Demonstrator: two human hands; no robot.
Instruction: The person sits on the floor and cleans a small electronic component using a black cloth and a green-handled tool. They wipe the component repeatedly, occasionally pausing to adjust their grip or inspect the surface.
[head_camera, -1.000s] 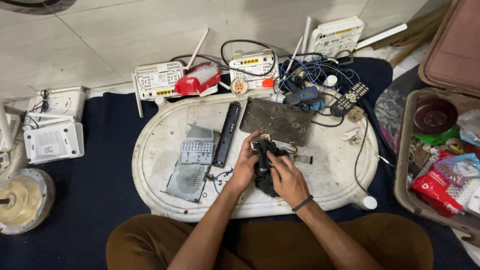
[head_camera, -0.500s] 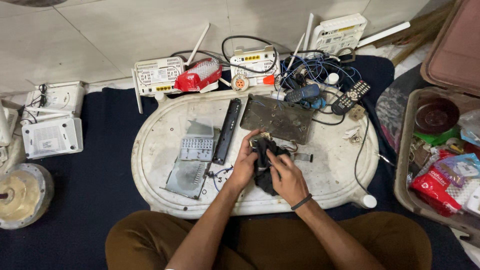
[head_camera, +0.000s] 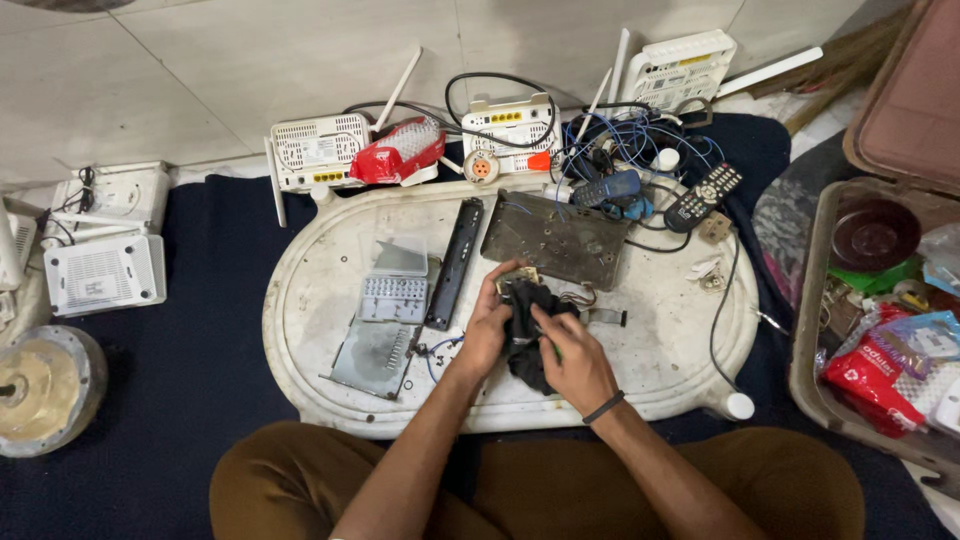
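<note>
I sit cross-legged at a white oval tray table (head_camera: 330, 380). My left hand (head_camera: 487, 325) and my right hand (head_camera: 574, 362) both grip a small black device part (head_camera: 527, 315) with thin wires trailing from it, held just above the tray's middle. The left fingers curl over its top edge; the right fingers press on its lower side. Just left of my hands lie a long black panel (head_camera: 455, 262), a grey keypad piece (head_camera: 394, 297) and a metal plate (head_camera: 372, 354). A dark rusty plate (head_camera: 556, 239) lies behind my hands.
White routers (head_camera: 318, 150) stand behind the tray, others (head_camera: 100, 270) at the left. A black remote (head_camera: 703, 196), a blue handset (head_camera: 607, 186) and tangled cables lie at the back right. An open box of packets (head_camera: 880, 350) is at the right, a round metal part (head_camera: 40, 385) at left.
Both hands stay on the black part and have shifted their fingers slightly on it. The things on the tray have not moved.
</note>
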